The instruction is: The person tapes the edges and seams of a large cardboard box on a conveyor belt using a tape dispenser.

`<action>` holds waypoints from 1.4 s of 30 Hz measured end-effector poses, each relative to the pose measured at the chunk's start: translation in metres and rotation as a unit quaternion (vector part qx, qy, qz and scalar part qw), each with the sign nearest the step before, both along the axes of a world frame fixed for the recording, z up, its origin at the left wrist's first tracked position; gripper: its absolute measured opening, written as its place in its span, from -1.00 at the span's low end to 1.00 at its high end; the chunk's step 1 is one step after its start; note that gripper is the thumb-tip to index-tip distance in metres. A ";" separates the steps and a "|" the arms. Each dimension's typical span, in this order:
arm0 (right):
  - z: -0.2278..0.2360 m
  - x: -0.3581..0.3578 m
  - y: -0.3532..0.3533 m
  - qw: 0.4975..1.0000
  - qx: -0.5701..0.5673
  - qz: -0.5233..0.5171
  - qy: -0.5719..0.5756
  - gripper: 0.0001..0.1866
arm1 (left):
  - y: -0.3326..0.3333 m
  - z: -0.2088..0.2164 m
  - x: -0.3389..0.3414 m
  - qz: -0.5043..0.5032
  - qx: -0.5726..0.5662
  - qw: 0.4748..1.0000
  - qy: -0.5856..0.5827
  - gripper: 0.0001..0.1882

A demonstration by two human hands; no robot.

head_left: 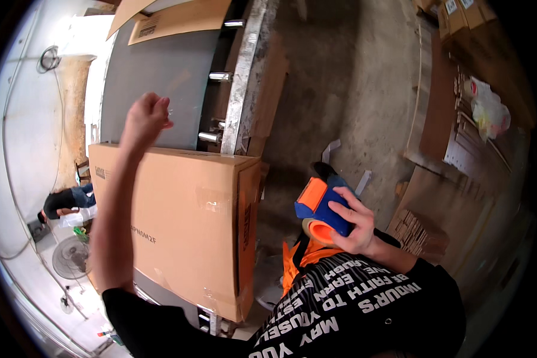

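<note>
A large closed cardboard box [179, 209] lies in front of me on a roller conveyor, with clear tape over its right edge. My left hand [146, 122] is raised above the box's far edge, its fingers curled together; whether anything is inside them is hidden. To the right of the box, near my body, my right hand [355, 224] grips a blue and orange tape dispenser [328, 206]. A roll of tape on an orange hub sits in the dispenser.
Beyond the box, a dark grey belt [161, 77] runs beside a metal rail [247, 77] with rollers. Cardboard [182, 21] lies at its far end. Flat cardboard stacks [417, 232] stand right. A fan [71, 258] and another person [65, 203] are at left.
</note>
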State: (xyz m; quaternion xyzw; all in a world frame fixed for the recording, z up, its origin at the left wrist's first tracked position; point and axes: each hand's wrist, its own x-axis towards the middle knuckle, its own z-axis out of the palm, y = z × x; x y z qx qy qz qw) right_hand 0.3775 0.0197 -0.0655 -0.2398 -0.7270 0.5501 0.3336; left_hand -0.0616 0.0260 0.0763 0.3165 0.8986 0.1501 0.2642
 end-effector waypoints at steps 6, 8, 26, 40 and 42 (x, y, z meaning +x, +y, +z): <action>-0.018 -0.005 -0.009 0.689 -0.675 0.116 0.237 -0.20 | -0.008 -0.032 0.108 -0.058 0.090 0.939 -0.327 -0.79; -0.008 -0.006 0.006 0.707 -0.653 0.128 0.242 -0.20 | -0.043 -0.044 0.142 0.016 0.163 0.903 -0.398 -0.79; 0.009 -0.039 0.002 0.961 -0.230 0.091 0.125 0.11 | -0.094 -0.074 0.270 0.207 0.379 0.870 -0.239 -0.27; -0.007 -0.040 -0.014 0.998 -0.048 0.034 -0.009 0.02 | -0.102 -0.101 0.257 0.260 0.370 0.854 -0.257 -0.49; 0.008 -0.047 -0.007 0.997 -0.055 0.051 -0.006 -0.01 | -0.106 -0.106 0.257 0.265 0.394 0.845 -0.247 -0.50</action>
